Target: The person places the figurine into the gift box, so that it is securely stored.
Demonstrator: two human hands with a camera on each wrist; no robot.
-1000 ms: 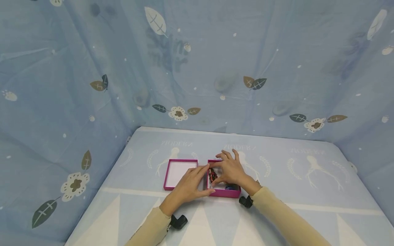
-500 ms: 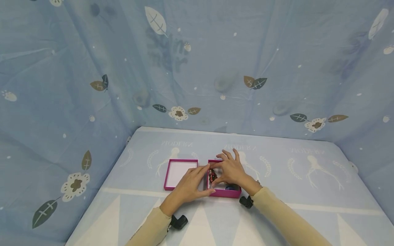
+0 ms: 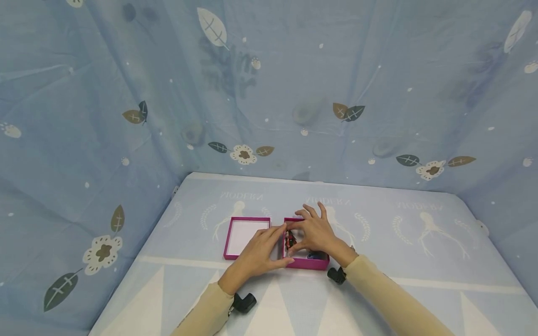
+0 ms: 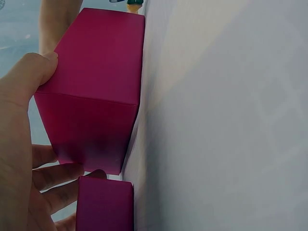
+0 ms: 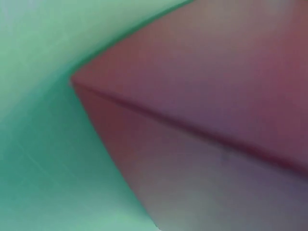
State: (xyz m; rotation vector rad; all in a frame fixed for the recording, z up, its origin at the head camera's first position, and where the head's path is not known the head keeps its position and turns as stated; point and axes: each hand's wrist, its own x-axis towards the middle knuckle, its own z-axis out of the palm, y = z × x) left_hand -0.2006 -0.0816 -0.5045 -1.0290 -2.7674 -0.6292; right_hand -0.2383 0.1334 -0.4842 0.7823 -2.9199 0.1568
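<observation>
A magenta box with a white inside stands at the middle of the table. My left hand holds its near left corner, thumb at the front wall and fingers along the left side; the left wrist view shows that thumb on the box at its edge. Over the box, my right hand spans a small red and black figurine between thumb and index finger, the other fingers raised. The figurine lies along the left wall. A dark blue item lies in the near right part, partly hidden by the right hand.
Left of the box lies a shallow magenta lid, its white inside facing up; its corner shows in the left wrist view. A small green and yellow thing appears past the box there. A blue patterned curtain rises behind the table.
</observation>
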